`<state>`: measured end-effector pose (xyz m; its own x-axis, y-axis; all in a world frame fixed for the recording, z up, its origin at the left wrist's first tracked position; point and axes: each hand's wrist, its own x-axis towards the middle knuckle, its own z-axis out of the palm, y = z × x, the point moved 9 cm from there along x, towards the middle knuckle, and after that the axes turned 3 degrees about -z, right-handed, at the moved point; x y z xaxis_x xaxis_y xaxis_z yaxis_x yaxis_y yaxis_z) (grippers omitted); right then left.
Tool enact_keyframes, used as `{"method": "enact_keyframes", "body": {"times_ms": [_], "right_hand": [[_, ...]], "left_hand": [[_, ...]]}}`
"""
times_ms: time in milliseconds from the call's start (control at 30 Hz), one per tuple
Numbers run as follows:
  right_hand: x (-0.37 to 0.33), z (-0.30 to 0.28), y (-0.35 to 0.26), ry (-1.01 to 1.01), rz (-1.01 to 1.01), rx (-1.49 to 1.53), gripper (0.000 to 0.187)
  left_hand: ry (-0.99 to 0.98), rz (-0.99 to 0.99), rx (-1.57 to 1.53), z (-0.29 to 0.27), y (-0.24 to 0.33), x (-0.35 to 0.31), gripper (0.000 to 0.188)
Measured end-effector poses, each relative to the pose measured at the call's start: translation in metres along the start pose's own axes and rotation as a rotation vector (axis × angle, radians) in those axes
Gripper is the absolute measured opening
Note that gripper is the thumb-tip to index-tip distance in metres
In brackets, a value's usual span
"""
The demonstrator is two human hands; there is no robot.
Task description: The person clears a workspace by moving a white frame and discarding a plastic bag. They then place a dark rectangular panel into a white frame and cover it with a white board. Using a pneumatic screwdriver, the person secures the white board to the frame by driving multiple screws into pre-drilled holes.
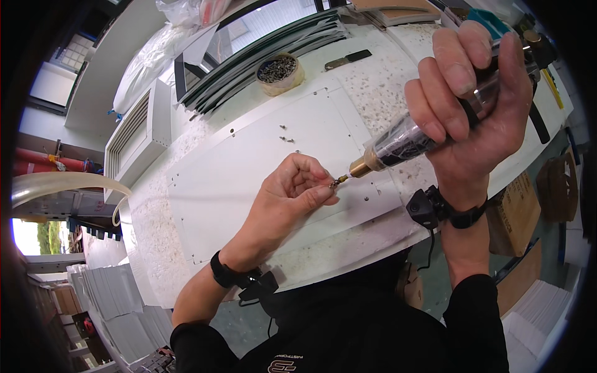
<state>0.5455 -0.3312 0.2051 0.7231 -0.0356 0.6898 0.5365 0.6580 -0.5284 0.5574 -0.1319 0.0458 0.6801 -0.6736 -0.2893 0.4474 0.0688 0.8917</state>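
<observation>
My right hand (476, 93) is wrapped round an inline power screwdriver (398, 142) with a dark body, clear wrapping and a brass-coloured nose. The tool slants down to the left. At its bit, the thumb and fingers of my left hand (289, 193) pinch a small screw (334, 183), partly covered by the fingertips. Both hands are above a flat white panel (230, 168) on the worktable. A few loose screws (286, 138) lie on the panel beyond my left hand, and small holes or fasteners dot its edges.
Behind the panel stand a round tub (278, 74) full of screws and a utility knife (348, 59). Long dark strips (255, 59) lie stacked at the back. A white louvred frame (140, 133) is at the left, near a pale hose (68, 181). Right, below the table, is a cardboard box (516, 214).
</observation>
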Motion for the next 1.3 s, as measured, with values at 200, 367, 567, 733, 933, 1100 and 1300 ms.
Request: {"method": "enact_keyframes", "body": {"times_ms": [200,367,567,733,933,1100,1300], "right_hand": [[-0.001,0.005,-0.007,-0.032,-0.009,-0.029,0.038],[0.004,0.022,-0.001,0.218,0.083,-0.028,0.043],[0.007,0.050,0.004,0.112,0.361,-0.568,0.041],[0.005,0.045,0.019,-0.062,0.158,-0.764,0.050],[0.001,0.042,0.019,-0.012,0.290,-0.868,0.052],[-0.003,0.046,0.025,0.001,0.284,-0.795,0.040],[-0.006,0.054,0.034,-0.041,0.356,-0.764,0.028]], "left_hand": [[-0.007,0.024,0.065,0.007,0.005,0.003,0.023],[0.008,0.196,0.442,0.029,0.015,0.005,0.020],[0.049,0.167,0.707,0.048,0.013,0.012,0.016],[0.036,0.265,0.708,0.050,0.011,0.017,0.017],[0.029,0.291,0.706,0.049,0.006,0.019,0.018],[0.031,0.302,0.735,0.050,0.012,0.015,0.020],[0.065,0.325,0.855,0.046,0.014,0.014,0.022]]}}
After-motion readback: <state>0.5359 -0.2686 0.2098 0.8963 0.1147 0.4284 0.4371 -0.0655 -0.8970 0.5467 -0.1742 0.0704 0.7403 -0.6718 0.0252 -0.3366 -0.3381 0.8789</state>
